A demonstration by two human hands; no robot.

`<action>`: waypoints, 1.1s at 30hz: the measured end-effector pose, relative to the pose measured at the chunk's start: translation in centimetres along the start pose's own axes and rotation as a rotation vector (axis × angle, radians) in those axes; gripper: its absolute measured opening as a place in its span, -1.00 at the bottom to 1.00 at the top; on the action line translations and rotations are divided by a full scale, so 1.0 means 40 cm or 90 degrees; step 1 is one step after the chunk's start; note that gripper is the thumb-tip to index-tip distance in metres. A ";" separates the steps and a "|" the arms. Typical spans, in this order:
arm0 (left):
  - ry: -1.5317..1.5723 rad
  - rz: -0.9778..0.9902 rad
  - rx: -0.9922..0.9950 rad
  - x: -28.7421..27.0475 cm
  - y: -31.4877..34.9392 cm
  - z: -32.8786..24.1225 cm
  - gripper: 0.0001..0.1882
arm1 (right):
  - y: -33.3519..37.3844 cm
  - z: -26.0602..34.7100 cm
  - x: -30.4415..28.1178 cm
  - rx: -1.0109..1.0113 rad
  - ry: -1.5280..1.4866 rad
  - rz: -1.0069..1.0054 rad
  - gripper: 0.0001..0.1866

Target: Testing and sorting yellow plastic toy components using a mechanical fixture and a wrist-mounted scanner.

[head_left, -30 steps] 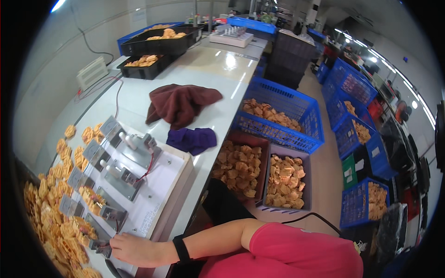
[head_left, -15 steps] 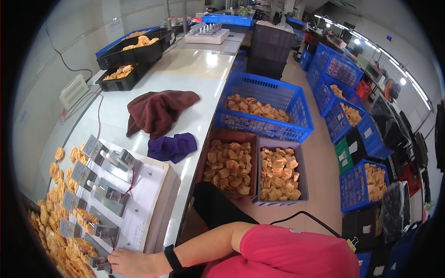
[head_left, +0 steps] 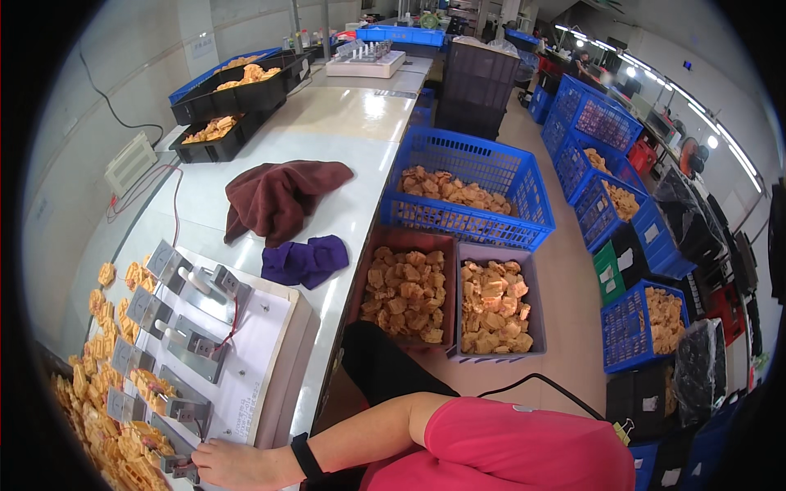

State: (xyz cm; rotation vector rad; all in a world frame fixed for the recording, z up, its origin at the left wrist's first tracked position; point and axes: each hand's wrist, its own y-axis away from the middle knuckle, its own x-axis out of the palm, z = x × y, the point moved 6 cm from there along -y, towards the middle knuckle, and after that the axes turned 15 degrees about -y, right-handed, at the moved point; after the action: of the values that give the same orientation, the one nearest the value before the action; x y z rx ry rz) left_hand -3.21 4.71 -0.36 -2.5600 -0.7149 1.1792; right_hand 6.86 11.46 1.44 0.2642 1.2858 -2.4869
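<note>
My right hand (head_left: 235, 465), a black band on its wrist, is at the nearest grey metal clamp (head_left: 178, 466) on a white test board (head_left: 254, 372). Its fingers are curled together at the clamp's end; what they grip is hidden. A tan ridged piece (head_left: 146, 438) is beside this clamp, and another tan piece (head_left: 152, 390) sits in the clamp above it. Farther up the board, two clamps (head_left: 196, 348) with white handles hold no piece. Loose tan pieces (head_left: 90, 401) are heaped along the board's left side. My left hand is out of view.
A brown cloth (head_left: 278, 196) and a purple cloth (head_left: 304, 262) lie on the table. Black trays (head_left: 262, 98) of tan pieces stand at the far left. Filled crates (head_left: 536, 315) and a blue basket (head_left: 532, 192) are right of the table edge.
</note>
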 end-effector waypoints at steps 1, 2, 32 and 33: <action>-0.001 0.000 -0.001 -0.002 0.001 -0.001 -0.42 | 0.000 0.000 0.000 0.000 -0.001 0.001 -0.90; -0.001 0.000 -0.002 -0.004 0.002 -0.002 -0.42 | 0.000 -0.002 -0.001 0.006 -0.001 0.000 -0.91; -0.029 -0.053 0.005 -0.020 0.023 -0.036 -0.46 | 0.004 -0.003 -0.002 0.008 0.015 0.009 -0.91; -0.036 -0.050 0.003 -0.026 0.021 -0.047 -0.46 | 0.003 -0.004 -0.001 0.010 0.012 0.003 -0.91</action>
State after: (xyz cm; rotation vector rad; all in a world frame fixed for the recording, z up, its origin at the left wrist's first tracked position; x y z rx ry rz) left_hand -2.05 3.43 1.19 -2.4794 -0.8159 1.2307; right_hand 6.95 11.54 1.26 0.2944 1.2723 -2.4970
